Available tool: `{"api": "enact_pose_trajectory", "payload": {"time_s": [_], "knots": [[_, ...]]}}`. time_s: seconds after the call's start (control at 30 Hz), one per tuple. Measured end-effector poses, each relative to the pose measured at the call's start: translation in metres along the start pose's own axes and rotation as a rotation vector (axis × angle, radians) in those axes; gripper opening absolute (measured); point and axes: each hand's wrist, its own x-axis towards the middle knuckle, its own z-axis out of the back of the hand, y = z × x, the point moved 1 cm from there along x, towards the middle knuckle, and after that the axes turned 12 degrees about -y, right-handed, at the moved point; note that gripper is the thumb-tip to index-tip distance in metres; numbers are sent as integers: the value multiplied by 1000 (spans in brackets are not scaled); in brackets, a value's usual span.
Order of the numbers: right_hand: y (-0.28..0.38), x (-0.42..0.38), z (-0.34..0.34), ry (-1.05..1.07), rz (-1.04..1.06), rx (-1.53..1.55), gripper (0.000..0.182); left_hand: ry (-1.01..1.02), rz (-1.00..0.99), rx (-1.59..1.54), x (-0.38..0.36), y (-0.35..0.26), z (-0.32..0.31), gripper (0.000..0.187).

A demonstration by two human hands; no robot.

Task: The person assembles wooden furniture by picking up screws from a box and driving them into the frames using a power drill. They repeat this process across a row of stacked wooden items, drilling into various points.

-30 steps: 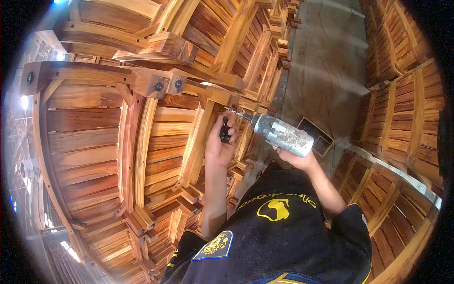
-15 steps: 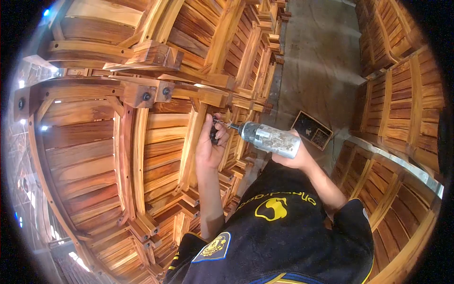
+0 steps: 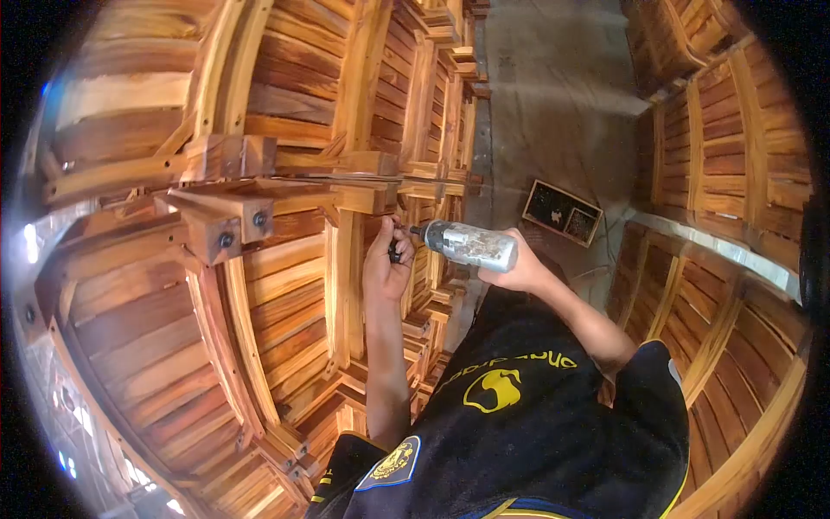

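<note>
My right hand (image 3: 521, 265) is wrapped round a power driver (image 3: 471, 246) with a worn silver body. The driver lies nearly level, and its dark nose points left at my left fingers. My left hand (image 3: 388, 262) is closed, its fingers curled round small black parts (image 3: 395, 251) whose exact kind I cannot make out. Thumb and fingertips sit close to the driver's tip; whether they touch it is hidden. Just beyond them is the end of a wooden leg (image 3: 364, 198). Farther left, two square leg ends (image 3: 239, 228) each carry a round black foot.
Stacked slatted wooden furniture (image 3: 285, 285) fills the left side. More slatted wooden pieces (image 3: 692, 320) stand on the right. On the concrete floor (image 3: 553, 112) between them sits a shallow wooden box (image 3: 563, 213) with small dark items inside.
The view has shifted, so the leg ends appear lower and farther left. Both hands have moved slightly left in view, with the driver's tip still beside the left fingers.
</note>
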Motion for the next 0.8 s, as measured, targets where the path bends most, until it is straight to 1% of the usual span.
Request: {"api": "enact_pose_trajectory", "payload": {"time_s": [0.03, 0.07, 0.1, 0.13, 0.2, 0.23, 0.3, 0.33, 0.4, 0.43, 0.47, 0.5, 0.6, 0.67, 0.8], "knots": [[-1, 1, -2, 69, -160, 140, 32, -3, 15, 14, 6, 3, 1, 20], [-4, 0, -4, 2, -174, 143, 30, -32, 20, 23, 13, 5, 2, 21], [-11, 0, -6, -11, -190, 147, 30, -62, 24, 32, 19, 8, 4, 21], [-24, 1, -10, 12, -186, 173, 30, -70, 38, 45, 25, 10, 5, 21], [-53, 1, -17, 75, -206, 207, 30, -117, -44, 90, 35, 14, 7, 25], [-56, 2, -18, 63, -219, 214, 30, -123, -34, 105, 38, 17, 8, 25], [-63, 5, -26, 59, -295, 345, 28, -125, -113, 150, 42, 20, 12, 30], [-68, 6, -28, 68, -335, 298, 27, -131, -105, 166, 43, 21, 12, 30], [-78, 9, -33, 60, -346, 327, 28, -111, -190, 209, 44, 24, 11, 33], [-80, 10, -36, 63, -345, 343, 28, -114, -181, 224, 45, 24, 9, 33], [-79, 10, -39, 10, -328, 392, 31, -103, -218, 254, 45, 23, 8, 33], [-81, 10, -42, 5, -337, 398, 31, -95, -256, 281, 45, 22, 7, 33], [-88, 13, -48, -23, -333, 445, 35, -133, -294, 316, 44, 17, 2, 32], [-81, 17, -47, 5, -412, 492, 40, -141, -302, 308, 48, 15, 4, 31], [-87, 18, -49, 12, -428, 490, 45, -137, -305, 301, 53, 13, 9, 29]]}}
